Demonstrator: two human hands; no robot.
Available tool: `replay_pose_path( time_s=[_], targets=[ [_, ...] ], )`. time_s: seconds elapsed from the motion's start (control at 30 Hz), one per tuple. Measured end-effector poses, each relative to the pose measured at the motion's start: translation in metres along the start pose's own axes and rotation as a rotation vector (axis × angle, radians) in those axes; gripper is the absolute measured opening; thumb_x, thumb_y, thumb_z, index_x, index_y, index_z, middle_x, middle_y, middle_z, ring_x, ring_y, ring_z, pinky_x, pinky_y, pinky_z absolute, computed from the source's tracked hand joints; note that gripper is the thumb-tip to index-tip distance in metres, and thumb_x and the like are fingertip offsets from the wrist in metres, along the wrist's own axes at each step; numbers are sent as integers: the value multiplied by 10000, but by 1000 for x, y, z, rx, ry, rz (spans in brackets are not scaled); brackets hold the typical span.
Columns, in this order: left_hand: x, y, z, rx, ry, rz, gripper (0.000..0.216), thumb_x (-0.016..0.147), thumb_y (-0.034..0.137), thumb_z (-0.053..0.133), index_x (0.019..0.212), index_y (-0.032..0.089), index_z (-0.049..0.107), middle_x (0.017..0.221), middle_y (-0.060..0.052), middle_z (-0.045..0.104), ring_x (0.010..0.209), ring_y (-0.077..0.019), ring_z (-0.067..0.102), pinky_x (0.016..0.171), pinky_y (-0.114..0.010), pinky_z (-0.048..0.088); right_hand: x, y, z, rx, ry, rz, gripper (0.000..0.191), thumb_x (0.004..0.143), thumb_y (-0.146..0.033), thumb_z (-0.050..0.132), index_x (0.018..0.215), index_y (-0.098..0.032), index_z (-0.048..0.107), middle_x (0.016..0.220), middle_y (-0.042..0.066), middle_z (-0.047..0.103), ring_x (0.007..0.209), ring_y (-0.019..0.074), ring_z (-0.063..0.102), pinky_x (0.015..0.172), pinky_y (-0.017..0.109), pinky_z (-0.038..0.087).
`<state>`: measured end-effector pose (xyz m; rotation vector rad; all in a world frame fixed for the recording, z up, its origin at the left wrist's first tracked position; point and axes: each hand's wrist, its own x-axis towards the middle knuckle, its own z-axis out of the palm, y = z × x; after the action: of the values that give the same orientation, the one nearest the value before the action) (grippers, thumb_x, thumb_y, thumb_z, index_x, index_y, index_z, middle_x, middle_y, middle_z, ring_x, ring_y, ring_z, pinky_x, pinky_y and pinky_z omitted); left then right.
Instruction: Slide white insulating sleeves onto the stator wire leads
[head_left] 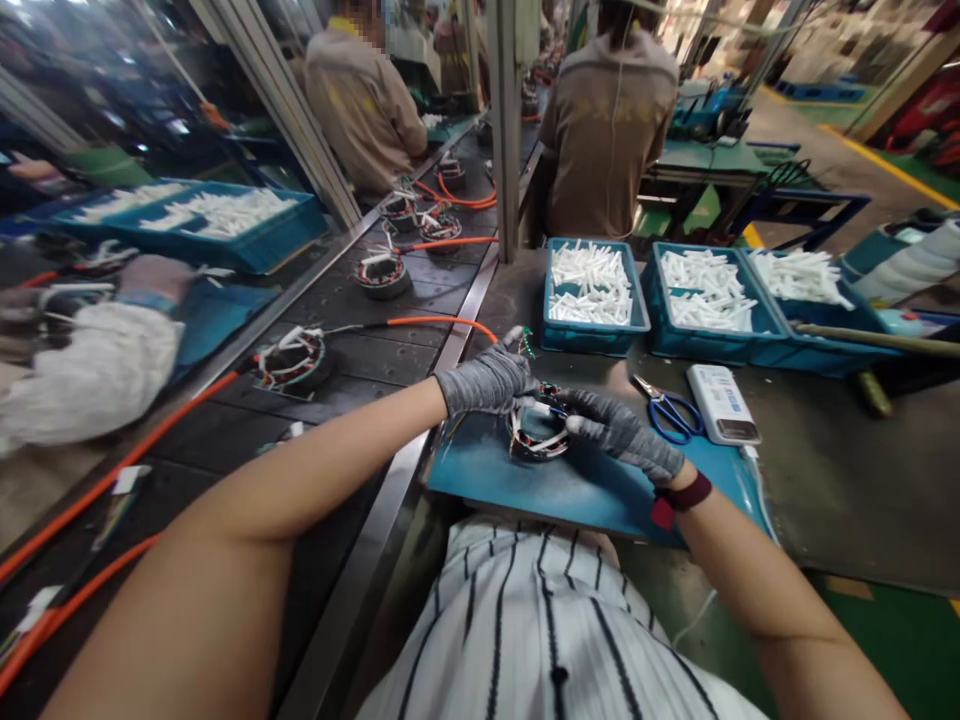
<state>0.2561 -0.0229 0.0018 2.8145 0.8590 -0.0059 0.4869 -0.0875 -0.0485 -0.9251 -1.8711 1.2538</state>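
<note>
A ring-shaped motor stator (pixel 537 446) wound with wires lies on a blue mat (pixel 480 468) in front of me. My left hand (pixel 491 380), in a grey glove, is closed on wires at the stator's far left side; green wire ends (pixel 527 343) stick up beside its fingertips. From the right, my gloved right hand (pixel 619 430) pinches at the ring's upper edge. A thin blue wire runs to its fingertips from a short white sleeve (pixel 537 407) between the hands. The fingers partly hide the ring's far side.
Blue bins (pixel 594 340) of white sleeves stand beyond the mat. Blue-handled scissors (pixel 675 415) and a white power bank (pixel 721 405) with a cable lie at right. More stators (pixel 381 275) and orange cables (pixel 112 485) lie on the line at left. Co-workers (pixel 611 120) sit ahead; another's gloved hand (pixel 112 360) is at left.
</note>
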Motion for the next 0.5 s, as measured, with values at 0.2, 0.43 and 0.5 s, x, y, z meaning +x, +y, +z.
replay_pose_path(
  time_s=[0.2,0.43,0.5],
  targets=[
    [2,6,4,21,36,-5,196,899,369,619,966,208,710,993,-55,706,1018,-255,603,1175,-538,211,4,-6,-3,-48,-60,0,445,957,-438,610,1363,-254,621,1340,51,645,1230,265,611,1118,481,453],
    [0,-21,5,263,-155,-49,262,957,334,499,887,178,698,950,-93,726,906,-233,641,908,-370,421,16,-6,12,-206,-44,-23,374,994,-422,531,1235,-194,702,1140,76,739,1005,264,698,969,431,548],
    [-1,-25,10,279,-131,-55,284,952,335,491,832,170,689,860,-98,722,804,-227,647,779,-345,428,9,-1,8,-305,-54,-51,366,1015,-403,482,1202,-190,713,1100,85,747,969,265,700,930,422,554]
  ],
)
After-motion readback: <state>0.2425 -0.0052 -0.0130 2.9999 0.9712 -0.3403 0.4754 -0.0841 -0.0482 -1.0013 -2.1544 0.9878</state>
